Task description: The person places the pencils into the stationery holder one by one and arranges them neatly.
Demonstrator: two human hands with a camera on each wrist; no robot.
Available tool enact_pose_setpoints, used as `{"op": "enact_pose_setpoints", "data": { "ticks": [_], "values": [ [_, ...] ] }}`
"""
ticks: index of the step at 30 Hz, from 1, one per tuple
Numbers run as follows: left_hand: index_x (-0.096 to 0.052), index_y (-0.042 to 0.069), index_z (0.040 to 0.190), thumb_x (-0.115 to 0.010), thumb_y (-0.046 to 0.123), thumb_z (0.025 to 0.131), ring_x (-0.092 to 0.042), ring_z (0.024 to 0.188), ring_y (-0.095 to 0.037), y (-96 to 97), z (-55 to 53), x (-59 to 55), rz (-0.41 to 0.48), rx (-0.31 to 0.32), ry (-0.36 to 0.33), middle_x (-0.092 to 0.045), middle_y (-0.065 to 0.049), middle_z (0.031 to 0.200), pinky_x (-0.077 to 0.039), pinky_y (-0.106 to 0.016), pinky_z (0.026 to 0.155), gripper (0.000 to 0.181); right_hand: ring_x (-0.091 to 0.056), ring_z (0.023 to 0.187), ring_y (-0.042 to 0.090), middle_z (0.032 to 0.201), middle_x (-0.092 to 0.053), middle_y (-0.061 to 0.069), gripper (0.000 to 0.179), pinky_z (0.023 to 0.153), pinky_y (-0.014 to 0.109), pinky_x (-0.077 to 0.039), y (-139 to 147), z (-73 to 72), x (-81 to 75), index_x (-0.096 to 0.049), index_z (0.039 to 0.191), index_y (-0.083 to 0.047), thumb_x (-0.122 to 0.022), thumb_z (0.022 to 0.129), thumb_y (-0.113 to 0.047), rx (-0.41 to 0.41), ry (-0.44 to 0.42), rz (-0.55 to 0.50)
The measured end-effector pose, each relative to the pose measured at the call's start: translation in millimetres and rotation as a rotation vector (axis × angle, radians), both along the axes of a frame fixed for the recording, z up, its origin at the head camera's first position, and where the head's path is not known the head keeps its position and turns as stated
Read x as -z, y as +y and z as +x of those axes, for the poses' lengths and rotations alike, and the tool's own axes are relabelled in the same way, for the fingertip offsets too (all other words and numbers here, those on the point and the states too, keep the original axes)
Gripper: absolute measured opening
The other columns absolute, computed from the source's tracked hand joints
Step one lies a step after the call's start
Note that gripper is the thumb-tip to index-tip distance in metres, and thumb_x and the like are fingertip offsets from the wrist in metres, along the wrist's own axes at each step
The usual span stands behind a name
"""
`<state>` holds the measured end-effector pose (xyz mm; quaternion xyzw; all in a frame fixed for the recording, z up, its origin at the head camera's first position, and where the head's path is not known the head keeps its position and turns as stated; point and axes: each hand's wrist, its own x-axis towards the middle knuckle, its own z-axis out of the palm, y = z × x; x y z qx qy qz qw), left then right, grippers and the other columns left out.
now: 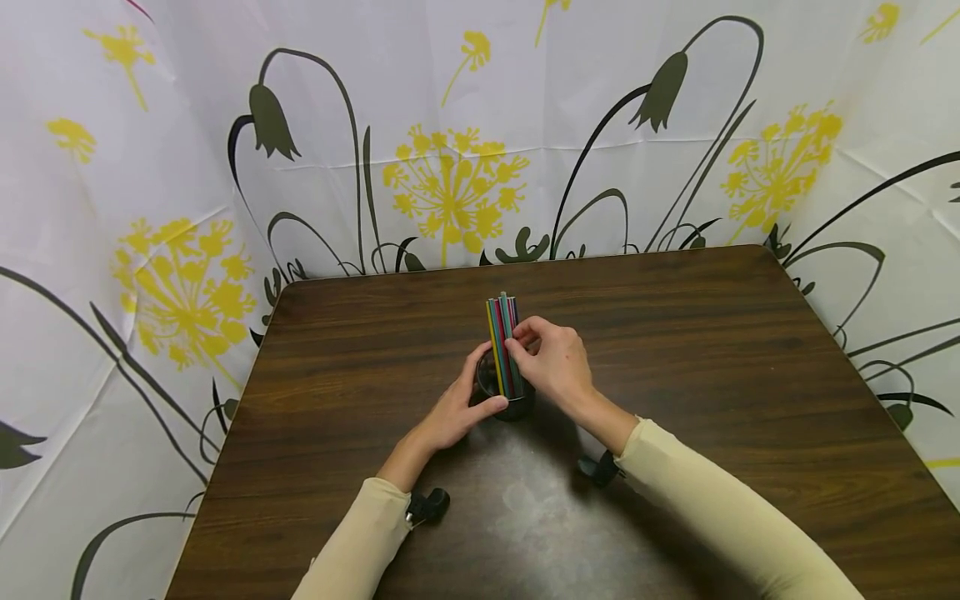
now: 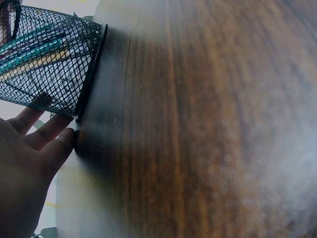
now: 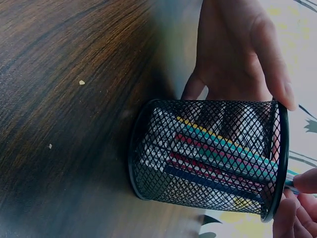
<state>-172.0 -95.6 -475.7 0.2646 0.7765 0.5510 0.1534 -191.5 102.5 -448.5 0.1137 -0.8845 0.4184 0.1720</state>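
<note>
A black wire-mesh pencil cup stands on the table, with several colored pencils upright in it. My left hand holds the cup from its left side, thumb at the near rim. Through the mesh cup in the right wrist view, yellow, teal, red and dark blue pencils show. Above the rim, my right hand pinches at the pencils' right side; how many it grips is hidden. The left wrist view shows the left fingers against the mesh near the base.
The dark wood-grain table extends on both sides of the cup. Behind it hangs a white curtain with flower prints. Tiny pale specks lie on the tabletop in the right wrist view.
</note>
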Motion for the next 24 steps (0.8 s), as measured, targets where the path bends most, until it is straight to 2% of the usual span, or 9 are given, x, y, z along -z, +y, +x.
{"op": "enact_pose_setpoints", "data": {
  "ticks": [10, 17, 20, 24],
  "values": [
    [-0.011, 0.017, 0.156, -0.061, 0.011, 0.097, -0.043, 0.13, -0.035, -0.6, -0.4, 3.0, 0.012, -0.002, 0.0, -0.039, -0.02, 0.147, -0.031, -0.053, 0.109, 0.078, -0.06, 0.059, 0.006, 0.075, -0.067, -0.006, 0.008, 0.053, 0.028, -0.049, 0.8, -1.8, 1.3, -0.07, 0.084, -0.015, -0.074, 0.087, -0.02, 0.003, -0.028, 0.034],
    [-0.011, 0.015, 0.157, -0.062, 0.01, 0.096, -0.042, 0.131, -0.036, 0.8, -1.0, 2.2, 0.017, 0.004, 0.024, -0.038, -0.02, 0.147, -0.031, -0.055, 0.109, 0.079, -0.06, 0.059, 0.007, 0.074, -0.067, -0.005, 0.007, 0.055, 0.028, -0.05, 4.9, -3.6, -0.1, -0.07, 0.083, -0.013, -0.074, 0.087, -0.016, -0.018, 0.008, -0.002],
    [-0.008, 0.012, 0.157, -0.061, 0.008, 0.096, -0.038, 0.134, -0.038, 0.7, -1.2, 1.7, 0.0, -0.001, 0.035, -0.033, -0.02, 0.151, -0.031, -0.056, 0.108, 0.081, -0.06, 0.059, 0.008, 0.074, -0.067, -0.005, 0.006, 0.055, 0.028, -0.051, 7.8, -4.2, -0.7, -0.07, 0.083, -0.013, -0.074, 0.087, -0.015, -0.046, 0.026, -0.031],
    [-0.004, 0.01, 0.158, -0.061, 0.012, 0.097, -0.028, 0.142, -0.034, -1.2, -0.5, 3.8, -0.034, -0.02, 0.041, -0.019, -0.017, 0.159, -0.03, -0.053, 0.11, 0.083, -0.06, 0.058, 0.006, 0.073, -0.066, -0.006, 0.005, 0.054, 0.027, -0.05, 14.5, -3.5, -2.3, -0.07, 0.083, -0.014, -0.073, 0.087, -0.016, -0.078, 0.041, -0.058]
  ]
}}
